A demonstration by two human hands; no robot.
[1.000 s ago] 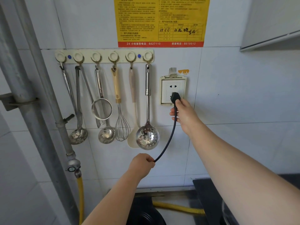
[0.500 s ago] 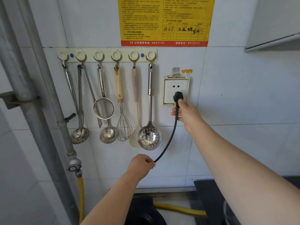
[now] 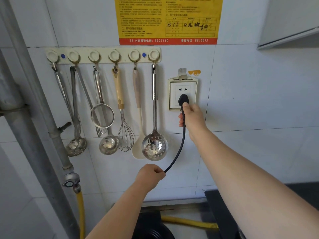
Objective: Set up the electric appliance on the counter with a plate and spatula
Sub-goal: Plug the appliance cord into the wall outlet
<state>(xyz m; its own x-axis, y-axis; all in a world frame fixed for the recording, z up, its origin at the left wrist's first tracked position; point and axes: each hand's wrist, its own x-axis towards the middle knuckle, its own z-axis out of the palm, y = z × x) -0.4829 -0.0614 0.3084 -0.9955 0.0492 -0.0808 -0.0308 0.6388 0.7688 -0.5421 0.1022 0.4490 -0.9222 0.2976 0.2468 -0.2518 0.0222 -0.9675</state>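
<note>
A black plug sits against the lower holes of the white wall socket. My right hand grips the plug from below, thumb up against it. The black cord curves down to my left hand, which is a fist closed round the cord. A cream spatula hangs on the hook rail, between a whisk and a slotted steel ladle. The appliance's dark body shows only partly at the bottom edge.
Several more steel utensils hang left of the whisk, among them a strainer and ladles. Grey pipes with a valve and a yellow gas hose run down the left. A dark counter edge lies at bottom right, a cabinet top right.
My right hand has lifted the plug a little higher onto the socket. My left hand keeps its hold on the cord in about the same place.
</note>
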